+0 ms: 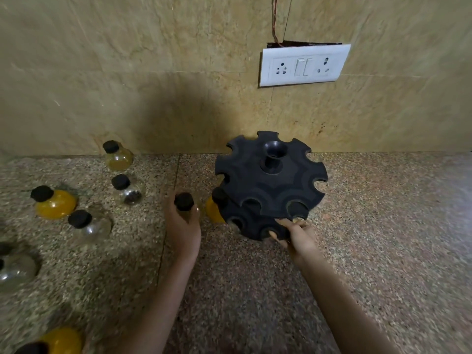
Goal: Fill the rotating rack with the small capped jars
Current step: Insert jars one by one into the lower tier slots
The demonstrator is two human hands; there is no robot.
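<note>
Rack (270, 185) at the counter's (383, 226) back edge: my right hand (298, 238) pinches its rim, my left hand (182, 223) grips a jar (183, 201); I'd steady the rack and slide the neck squarely into a free notch (296, 209).

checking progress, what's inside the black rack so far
One yellow-filled jar with a black cap sits in a left slot of the rack. The other slots facing the camera look empty. Lower slots at the back are covered by its upper tier.

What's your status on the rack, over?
Left hand grips a capped jar beside the rack. Right hand holds rack's lower rim. One yellow jar in lower tier; loose jars at left. Nothing blocking.
</note>
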